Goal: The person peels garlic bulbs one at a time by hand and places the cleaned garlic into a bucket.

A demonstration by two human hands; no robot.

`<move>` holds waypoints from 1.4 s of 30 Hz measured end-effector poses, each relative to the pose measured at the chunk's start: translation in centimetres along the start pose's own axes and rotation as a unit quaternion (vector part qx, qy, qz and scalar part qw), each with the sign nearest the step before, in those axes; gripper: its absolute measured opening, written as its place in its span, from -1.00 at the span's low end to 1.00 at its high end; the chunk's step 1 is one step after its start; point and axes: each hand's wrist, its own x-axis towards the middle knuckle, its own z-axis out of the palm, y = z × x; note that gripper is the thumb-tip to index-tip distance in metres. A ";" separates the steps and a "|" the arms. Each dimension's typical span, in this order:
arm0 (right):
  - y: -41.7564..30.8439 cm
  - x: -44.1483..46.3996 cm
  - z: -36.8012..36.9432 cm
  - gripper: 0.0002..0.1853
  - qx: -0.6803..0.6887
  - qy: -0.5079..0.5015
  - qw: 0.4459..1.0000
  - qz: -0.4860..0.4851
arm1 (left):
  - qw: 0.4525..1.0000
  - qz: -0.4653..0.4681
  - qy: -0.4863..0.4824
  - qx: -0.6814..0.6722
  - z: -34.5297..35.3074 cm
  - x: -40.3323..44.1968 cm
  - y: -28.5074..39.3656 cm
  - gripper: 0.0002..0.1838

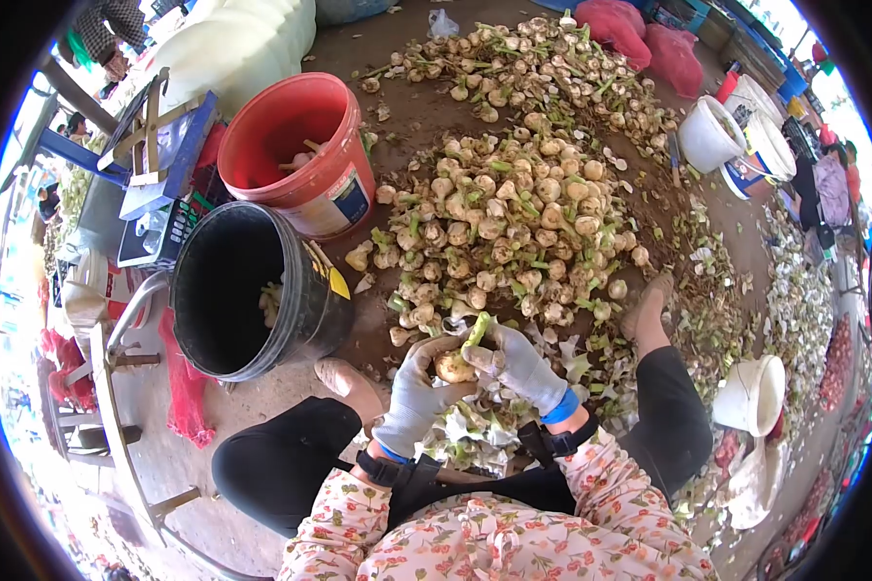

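In grey gloves, both my hands meet over my lap around one garlic bulb (452, 366) with a short green stem (477, 329). My left hand (417, 392) is wrapped round the bulb from the left. My right hand (523, 366) is closed at the stem and the bulb's upper right side. Just beyond my hands lies a large heap of garlic bulbs (513, 213). Pale peelings (480, 426) are scattered below my hands, between my legs.
Left of the heap stand a black bucket (310, 310) and a red bucket (344, 189), each with some pieces inside. White buckets (712, 136) are at the back right, another white bucket (746, 395) at the right. A metal chair frame (111, 387) is at the left.
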 end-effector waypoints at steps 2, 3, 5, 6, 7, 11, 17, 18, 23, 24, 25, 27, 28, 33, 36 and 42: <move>-0.8 -0.5 -0.2 -0.83 0.019 -0.014 1.000 0.015 | 0.998 -0.040 -0.007 -0.050 0.0 -0.2 -0.1 -0.33; -1.5 -0.9 -0.2 -0.85 0.045 -0.019 0.998 0.029 | 0.995 -0.060 -0.011 -0.075 0.0 -0.3 0.0 -0.34; -1.5 -1.3 -0.4 -0.87 0.062 -0.036 0.996 0.042 | 0.985 -0.109 -0.024 -0.130 -0.2 -0.4 0.6 -0.33; -1.0 -1.3 -0.8 -0.88 0.054 -0.047 0.997 0.041 | 0.978 -0.133 -0.030 -0.157 -0.2 -0.4 0.8 -0.32; -0.6 -1.2 -1.0 -0.88 0.046 -0.058 0.997 0.039 | 0.965 -0.133 -0.046 -0.223 -0.2 -0.7 0.8 -0.36; 0.0 -0.9 -0.5 -0.83 -0.187 0.025 0.945 -0.266 | 0.884 -0.222 -0.144 -0.386 -0.5 -0.3 0.1 -0.30; 1.3 -0.7 0.6 -0.81 -0.068 0.110 0.975 -0.181 | 0.873 -0.241 -0.098 -0.412 0.0 -0.6 -0.1 -0.32; 1.0 -0.7 0.7 -0.83 -0.094 0.136 0.965 -0.202 | 0.906 -0.214 -0.072 -0.357 0.6 -0.7 0.1 -0.34; 0.3 -1.8 -0.5 -0.91 0.049 0.066 0.997 -0.013 | 0.956 -0.142 0.071 -0.247 0.1 -0.3 -2.4 -0.43; -0.5 -2.1 -0.4 -0.91 0.123 0.051 0.991 0.031 | 0.956 -0.114 0.026 -0.270 -0.9 -0.5 -2.0 -0.41; 0.5 -1.9 -0.1 -0.89 0.061 0.063 0.995 -0.039 | 0.952 -0.102 0.016 -0.287 -1.0 -0.4 -1.8 -0.35; 0.9 -2.0 0.1 -0.88 0.064 0.029 0.997 -0.043 | 0.948 -0.084 0.002 -0.308 -0.8 -0.3 -0.9 -0.21; 1.0 -2.0 0.2 -0.87 0.065 0.012 0.997 -0.046 | 0.947 -0.076 0.000 -0.312 -0.2 -0.3 0.1 -0.12; -0.6 -3.3 2.2 -0.75 0.060 -0.093 0.994 0.019 | 0.935 -0.095 0.076 -0.334 0.6 0.3 -1.1 -0.44; 0.2 -3.7 1.3 -0.69 0.135 -0.049 0.990 0.006 | 0.870 -0.201 0.048 -0.448 -0.2 0.2 -1.1 -0.69; -2.8 -4.9 0.5 -0.49 0.244 -0.125 0.962 0.002 | 0.987 0.029 -0.005 -0.155 -1.8 0.0 -1.1 -0.67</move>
